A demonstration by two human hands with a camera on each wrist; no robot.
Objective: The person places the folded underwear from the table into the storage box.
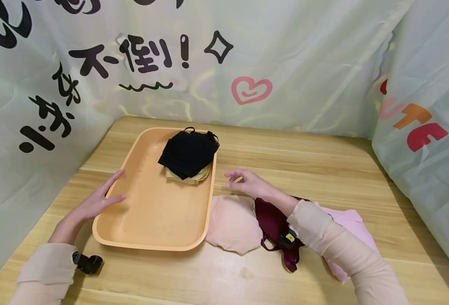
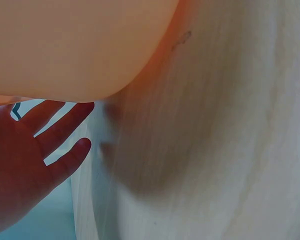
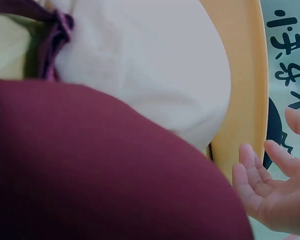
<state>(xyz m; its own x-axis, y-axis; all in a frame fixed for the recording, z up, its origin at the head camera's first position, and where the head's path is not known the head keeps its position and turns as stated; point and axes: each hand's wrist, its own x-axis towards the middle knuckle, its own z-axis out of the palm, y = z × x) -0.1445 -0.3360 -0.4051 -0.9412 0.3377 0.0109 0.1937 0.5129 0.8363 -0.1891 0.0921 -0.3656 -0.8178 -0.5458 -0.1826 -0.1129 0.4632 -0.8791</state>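
A pink garment (image 1: pixel 348 222) and a maroon bra (image 1: pixel 271 220) are partly covered by the right forearm; beside them, a pale peach garment (image 1: pixel 235 224) is laid against the orange tray (image 1: pixel 148 216). The tray's left rim is straddled by the left hand (image 1: pixel 96 201), its fingers spread, thumb extended over the inside. Beyond the peach garment, the right hand (image 1: pixel 249 183) is held above the wooden table (image 1: pixel 304 161), fingers loosely bent and parted. In the tray's far right corner, a beige garment (image 1: pixel 191 178) is topped by a black strapped garment (image 1: pixel 190 152).
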